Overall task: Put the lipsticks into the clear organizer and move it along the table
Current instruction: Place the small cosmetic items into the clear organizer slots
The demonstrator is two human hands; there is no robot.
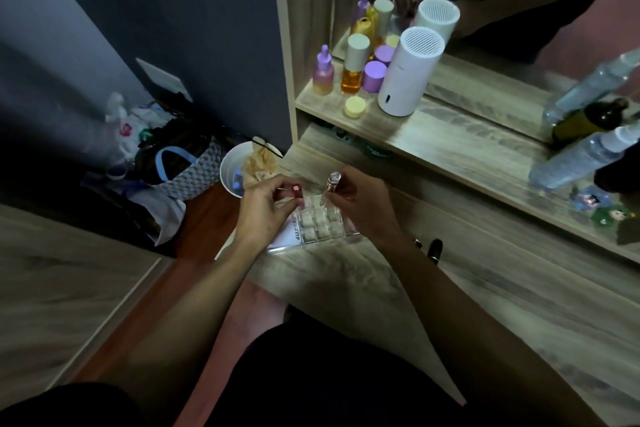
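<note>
Dim light fell over a wood-grain dressing table (467, 288) with a raised shelf and a mirror behind it. Directly beneath and between the two hands sat the clear organizer (320, 227), its grid of small square compartments showing, resting on the tabletop with a white printed card against its left side. The left hand (266, 211) was closed around a lipstick with a red end (296, 188), pinched at the fingertips just above the organizer's left edge. The right hand (360, 206) gripped a clear-capped lipstick (331, 185), held upright over the organizer's far compartments. A dark lipstick (434, 249) lay on the table just right of the right wrist. Beyond the hands, on the shelf, stood a white cylindrical device (407, 76) and several purple and amber bottles (349, 71). Left of the left hand, off the table, was a white cup (230, 170).
</note>
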